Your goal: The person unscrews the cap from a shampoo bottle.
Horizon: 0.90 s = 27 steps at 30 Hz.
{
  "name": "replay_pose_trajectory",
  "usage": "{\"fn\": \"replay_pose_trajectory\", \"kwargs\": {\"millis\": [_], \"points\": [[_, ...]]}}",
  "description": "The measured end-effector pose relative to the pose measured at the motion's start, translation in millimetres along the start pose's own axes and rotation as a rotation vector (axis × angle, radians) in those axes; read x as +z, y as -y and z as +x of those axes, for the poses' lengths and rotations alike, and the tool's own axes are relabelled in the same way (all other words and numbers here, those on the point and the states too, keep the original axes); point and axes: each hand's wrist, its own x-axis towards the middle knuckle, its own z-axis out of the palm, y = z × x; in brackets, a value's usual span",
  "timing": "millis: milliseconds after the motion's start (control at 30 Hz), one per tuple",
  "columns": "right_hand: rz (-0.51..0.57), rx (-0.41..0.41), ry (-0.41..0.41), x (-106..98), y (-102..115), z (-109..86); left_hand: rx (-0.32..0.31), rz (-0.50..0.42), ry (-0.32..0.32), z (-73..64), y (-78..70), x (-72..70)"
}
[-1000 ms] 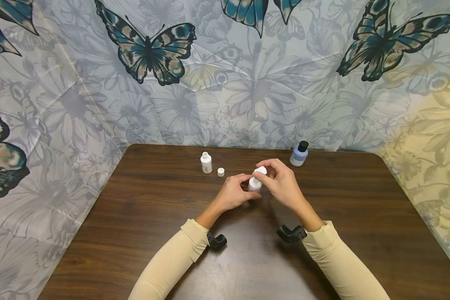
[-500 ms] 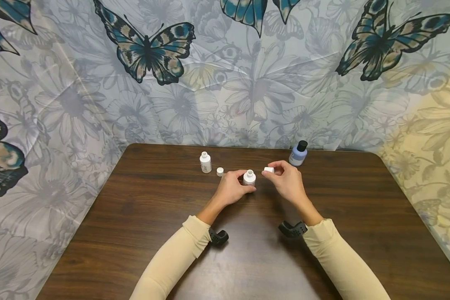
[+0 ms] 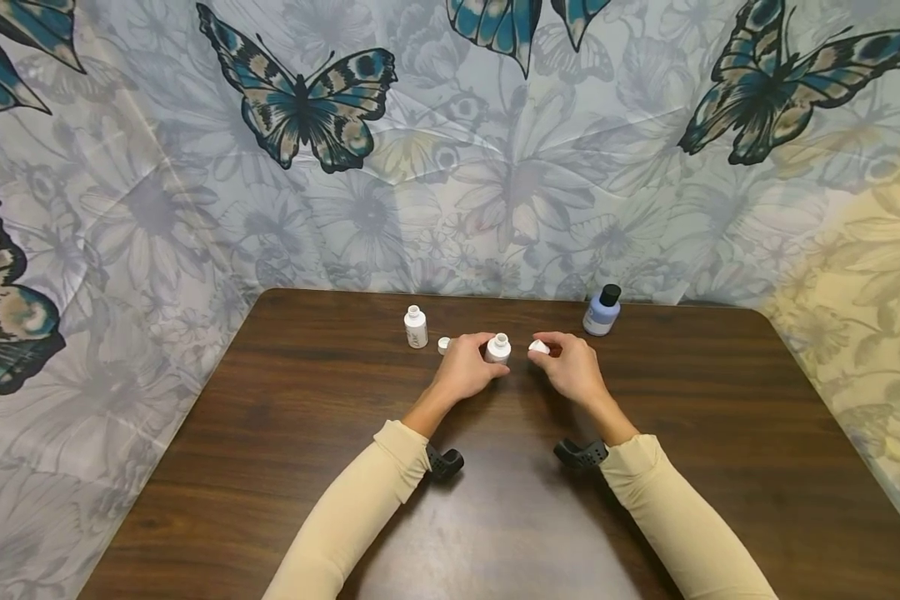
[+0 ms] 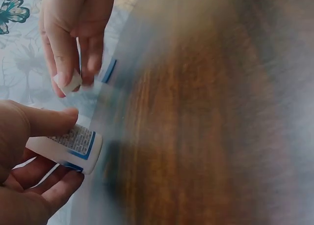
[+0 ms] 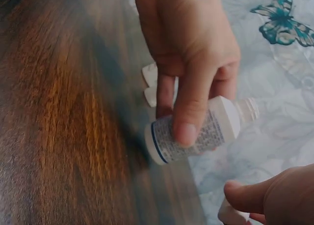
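On the brown table (image 3: 270, 467), towards its far edge: one white bottle (image 3: 498, 351), uncapped, clamped between the thumb and fingers of my left hand (image 3: 462, 367). One white cap (image 3: 539, 347), pinched by the thumb and fingers of my right hand (image 3: 574, 368).

Seen plainly from the head only: one second bottle (image 3: 416, 328), white, open, upright; one loose cap (image 3: 443, 344), partly hidden by my left hand; one blue bottle (image 3: 601, 315) with a black lid, upright, beyond my right hand; butterfly-patterned cloth (image 3: 517, 175) behind the table, whole breadth in view.

Seen from the left wrist, lost from the head: one label (image 4: 81, 139) of dense small print with blue bands near the base, wording too blurred to read. Seen from the right wrist: the threads of the bare neck (image 5: 248, 110); also two white shapes, half covered behind my left hand.

Position: the gripped bottle lies within my left hand, thumb on the near side, fingers on the far side. The pinched cap sits to its right, near but apart. Whether the bottle's base touches wood, I cannot tell.
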Motion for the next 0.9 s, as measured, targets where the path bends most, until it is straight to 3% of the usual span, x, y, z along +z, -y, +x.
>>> {"fn": "replay_pose_trajectory", "kwargs": {"millis": [267,567,900], "points": [[-0.026,0.008,-0.008,6.6,-2.4,8.6,-0.053,0.084,-0.033,16.4,-1.5,4.2],[-0.049,0.096,0.068,17.9,-4.7,21.2,-0.106,0.094,-0.057,28.8,-4.9,5.4],[-0.177,0.103,0.151,17.5,-7.9,36.4,-0.149,0.149,-0.079,45.1,-2.8,7.2]]}}
